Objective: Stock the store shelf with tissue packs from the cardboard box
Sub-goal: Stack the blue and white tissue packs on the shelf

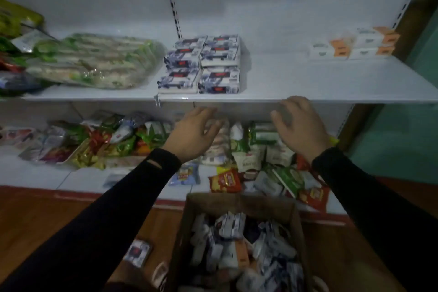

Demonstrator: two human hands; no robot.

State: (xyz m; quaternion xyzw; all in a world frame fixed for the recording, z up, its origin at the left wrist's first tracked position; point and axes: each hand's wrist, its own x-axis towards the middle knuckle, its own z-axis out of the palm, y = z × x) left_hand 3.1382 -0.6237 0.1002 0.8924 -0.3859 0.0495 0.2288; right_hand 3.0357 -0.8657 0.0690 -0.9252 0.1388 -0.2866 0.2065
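Note:
Blue-and-white tissue packs [201,64] stand in a neat double stack on the white shelf [320,80], near its middle. Below me an open cardboard box [239,206] holds several more loose tissue packs [231,223]. My left hand [193,134] hovers just under the shelf's front edge with fingers spread and nothing in it. My right hand [299,123] is level with the shelf edge to the right, also spread and holding nothing. Both hands are between the box and the shelf.
A large clear bag of green-and-white packs [94,59] lies left of the stack. White-and-orange packs [355,42] sit at the shelf's far right. The lower shelf is crowded with mixed snack packets [118,140]. One tissue pack [138,252] lies on the wooden floor beside the box.

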